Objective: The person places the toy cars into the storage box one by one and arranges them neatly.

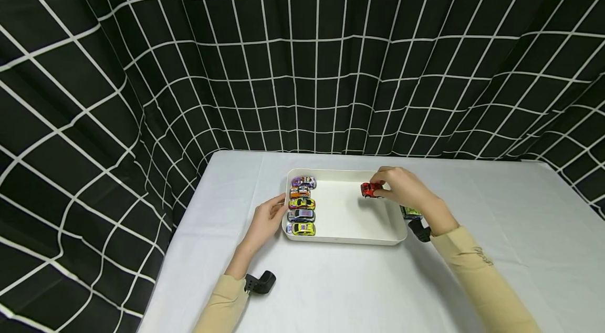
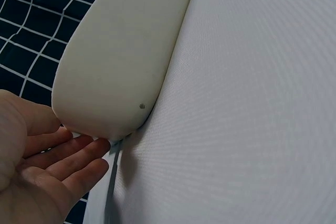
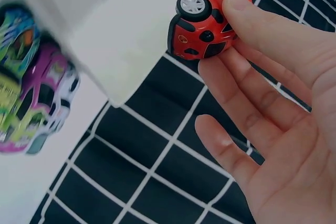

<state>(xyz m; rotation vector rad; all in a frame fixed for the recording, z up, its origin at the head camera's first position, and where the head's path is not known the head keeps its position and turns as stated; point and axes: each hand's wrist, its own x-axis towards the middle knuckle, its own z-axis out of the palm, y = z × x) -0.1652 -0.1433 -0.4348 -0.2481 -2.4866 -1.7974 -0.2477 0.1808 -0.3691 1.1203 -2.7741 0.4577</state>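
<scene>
Red car [image 1: 371, 190] was pinched by the right hand [image 1: 400, 186] over the tray [image 1: 347, 212]; the left hand [image 1: 266, 218], fingers extended, touched the tray's end near 5 lined-up cars [image 1: 301, 204], probably for steadying it.

In the tray [image 1: 347, 212] on the table [image 1: 331, 285], five cars [image 1: 301, 204] line the left end, beside the left hand [image 1: 266, 217]. The right hand [image 1: 399, 186] holds a toy car [image 1: 370, 190] over the far right part; other cars [image 3: 39, 85] lie outside, right.
</scene>
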